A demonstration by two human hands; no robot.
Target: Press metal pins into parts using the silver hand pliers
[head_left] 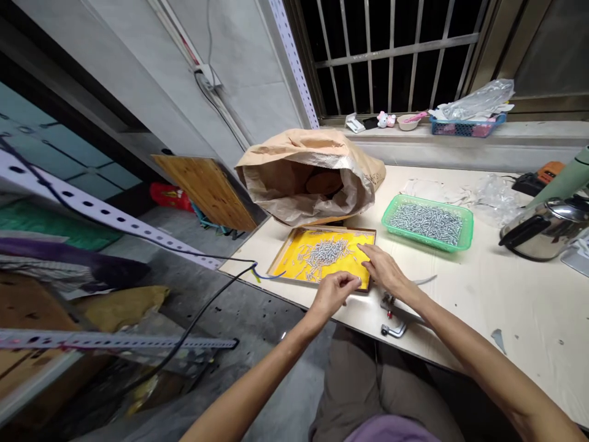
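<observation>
My left hand (335, 291) is at the near edge of a shallow tray (276, 264) with a yellow lining. Its thumb and fingers are pinched together; whatever is between them is too small to make out. Over the tray's right side is my right hand (385, 267), fingers stretched out and apart, with nothing visible in them. A loose pile of small metal pins (329, 252) lies on the yellow lining, some scattered towards the left and front. To the right, a green plastic basket (465, 230) holds many similar small metal pieces (426, 222).
A large open paper sack (313, 147) lies behind the tray. A small clamp-like metal fixture (393, 330) sits at the table's front edge. A steel kettle (529, 236) and crumpled clear plastic (497, 199) are on the right. Black cable (184, 334) hangs at the left.
</observation>
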